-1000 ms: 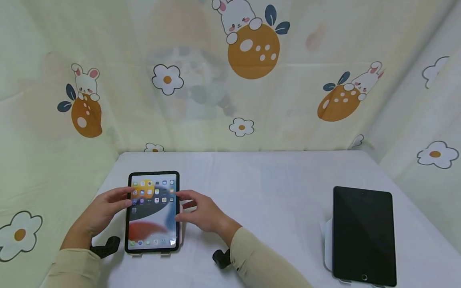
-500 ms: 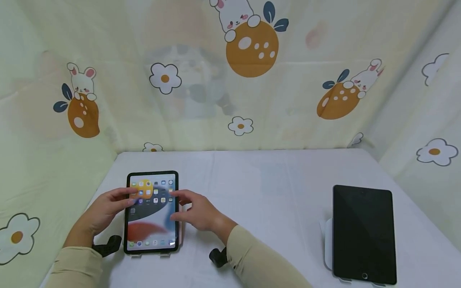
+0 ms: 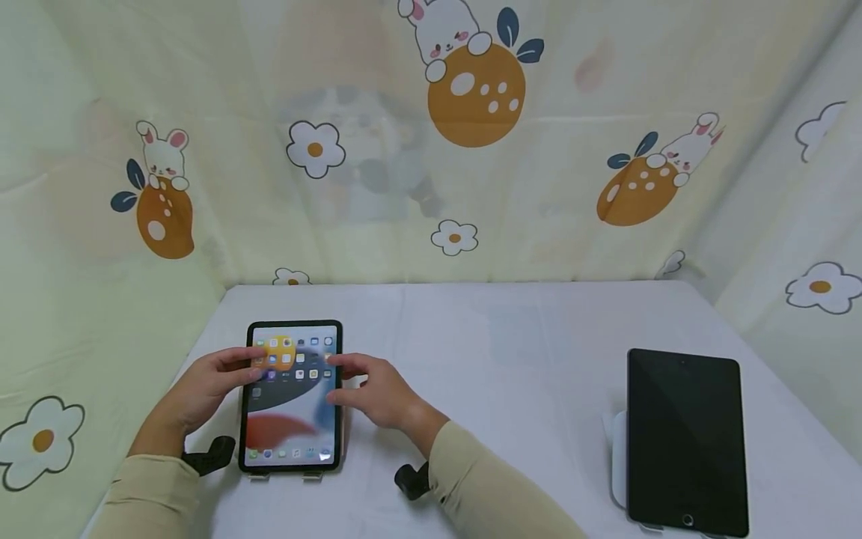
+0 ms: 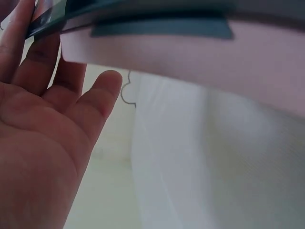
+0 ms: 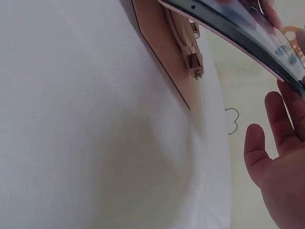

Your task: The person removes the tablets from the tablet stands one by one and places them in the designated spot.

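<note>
Lit tablet (image 3: 292, 408) leans on pink stand (image 5: 155, 36), left part of white table (image 3: 471, 389). Left hand (image 3: 202, 382) and right hand (image 3: 380, 393) flank it, fingers relaxed, gripping nothing; fingertips overlap screen edges, touch or hover cannot be told. Step in hand, by judgement: two-handed fingertip work at screen. Next move probably calls for light, matched fingertip control, stand undisturbed. Compared with one second earlier: fingertips of both hands reach farther inward over screen; icon page looks unchanged.
</note>
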